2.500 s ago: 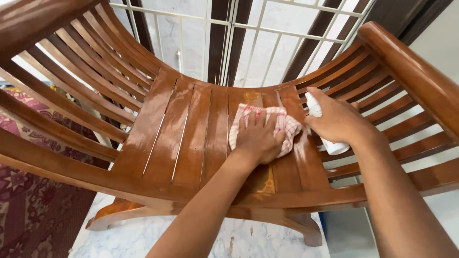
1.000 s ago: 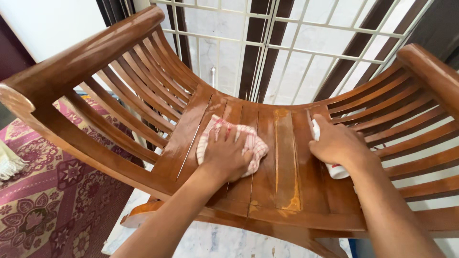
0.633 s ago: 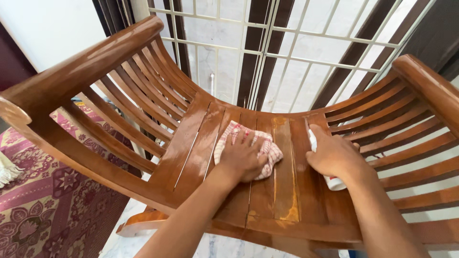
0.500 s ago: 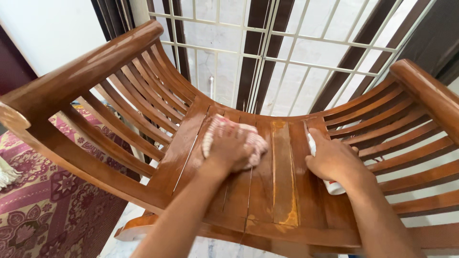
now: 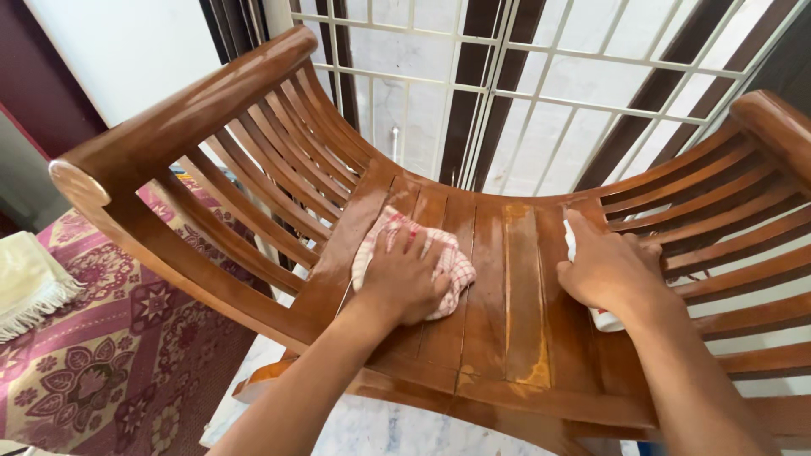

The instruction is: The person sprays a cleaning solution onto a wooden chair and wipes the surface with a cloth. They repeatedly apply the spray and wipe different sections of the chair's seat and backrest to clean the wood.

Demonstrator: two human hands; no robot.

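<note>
Your left hand (image 5: 404,279) lies flat, fingers spread, pressing a red-and-white checked cloth (image 5: 452,268) onto the seat slats of a curved wooden chair (image 5: 524,329); the palm covers most of the cloth, whose edges show past the fingertips and beside the thumb. The cloth sits on the left half of the seat, near where the seat rises into the slatted left side. Your right hand (image 5: 604,274) rests on the right half of the seat, well apart from the left, with its fingers closed around a small white bottle (image 5: 603,318); only the bottle's ends show above and below the hand, and its shape cannot be told further. Between the two hands runs a paler, worn slat with a blotchy patch at its front end. The chair's thick rounded rail arches up at the left, a matching one at the upper right. Behind the chair stands a white metal grille (image 5: 541,93) with dark vertical bars. To the left, a patterned maroon rug (image 5: 127,371) lies on the floor, and a pale fringed cloth (image 5: 29,283) rests on it at the edge of view.
</note>
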